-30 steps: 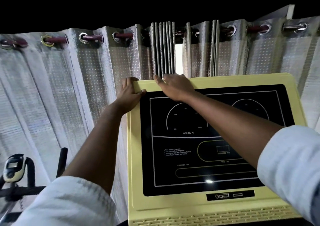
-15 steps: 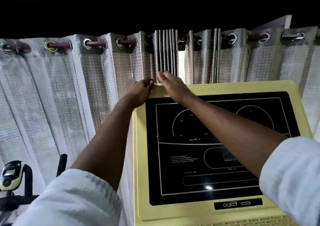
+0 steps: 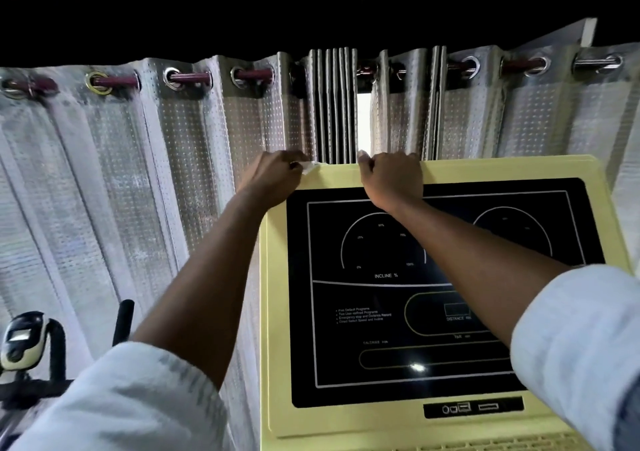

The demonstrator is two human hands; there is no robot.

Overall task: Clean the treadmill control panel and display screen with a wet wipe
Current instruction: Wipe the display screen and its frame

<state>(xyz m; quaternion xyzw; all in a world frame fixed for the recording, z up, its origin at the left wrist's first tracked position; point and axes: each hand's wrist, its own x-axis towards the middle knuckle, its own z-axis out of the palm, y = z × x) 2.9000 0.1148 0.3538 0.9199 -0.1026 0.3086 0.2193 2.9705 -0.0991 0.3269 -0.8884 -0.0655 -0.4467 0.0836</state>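
I see the left hand pinch the wet wipe at a top corner of the control panel, mid frame, probably to rub its rim. The right hand curls at the top edge. I cannot tell what its grip holds.

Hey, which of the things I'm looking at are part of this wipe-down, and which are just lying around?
Job in hand:
panel
screen
wipe, pinched by left hand
right hand, on the panel's top edge

Just lying about:
curtain
curtain rod
bike
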